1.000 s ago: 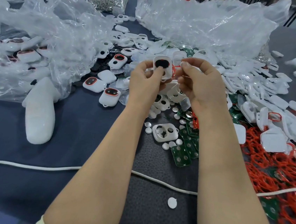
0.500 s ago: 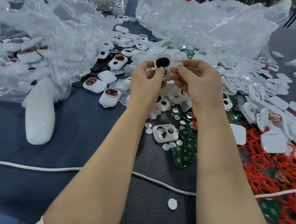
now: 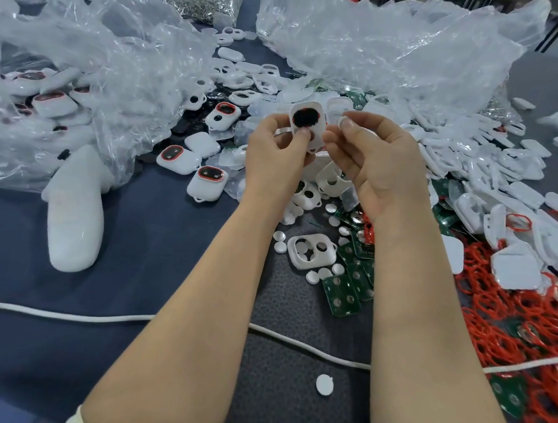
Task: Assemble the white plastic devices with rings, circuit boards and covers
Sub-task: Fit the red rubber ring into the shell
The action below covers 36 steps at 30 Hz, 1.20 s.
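Left hand (image 3: 276, 156) grips white device shell (image 3: 306, 122) above the desk (image 3: 8, 251) | right hand (image 3: 375, 163) just beside it, pinching what may be a white disc (image 3: 343, 121) | circuit boards (image 3: 341, 295), red rings (image 3: 500, 324) beneath.

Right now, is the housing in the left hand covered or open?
Open: the white housing in the left hand shows a dark, uncovered opening; the right hand pinches a small white piece.

right hand (image 3: 375, 163) | drawn off white device (image 3: 306, 121) | small white disc (image 3: 343, 121) pinched beside it

Both forearms (image 3: 203, 299) bare, perhaps a pale sleeve hem (image 3: 72, 421) at left.
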Each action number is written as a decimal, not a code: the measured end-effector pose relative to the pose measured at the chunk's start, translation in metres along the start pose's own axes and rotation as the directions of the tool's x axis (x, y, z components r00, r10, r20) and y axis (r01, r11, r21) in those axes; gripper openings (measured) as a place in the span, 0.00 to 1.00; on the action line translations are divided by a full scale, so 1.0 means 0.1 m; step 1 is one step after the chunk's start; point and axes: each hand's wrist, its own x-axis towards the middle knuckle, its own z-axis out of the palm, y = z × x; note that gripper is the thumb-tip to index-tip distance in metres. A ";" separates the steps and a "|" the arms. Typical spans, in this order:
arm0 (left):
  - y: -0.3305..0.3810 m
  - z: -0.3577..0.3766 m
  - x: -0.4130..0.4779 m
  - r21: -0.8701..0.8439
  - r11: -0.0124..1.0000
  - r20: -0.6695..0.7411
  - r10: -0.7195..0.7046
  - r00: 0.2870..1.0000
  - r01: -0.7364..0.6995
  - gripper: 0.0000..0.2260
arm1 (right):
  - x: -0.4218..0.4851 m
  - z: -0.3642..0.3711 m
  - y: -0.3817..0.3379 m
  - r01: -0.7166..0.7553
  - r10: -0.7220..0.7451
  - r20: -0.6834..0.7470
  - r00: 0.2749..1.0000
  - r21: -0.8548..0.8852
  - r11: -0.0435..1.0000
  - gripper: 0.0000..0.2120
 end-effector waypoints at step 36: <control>-0.02 0.03 -0.02 -0.057 0.992 0.095 0.118 0.988 -0.113 0.08 | 0.09 0.17 0.25 0.265 -0.391 -0.104 0.915 -0.576 0.773 0.03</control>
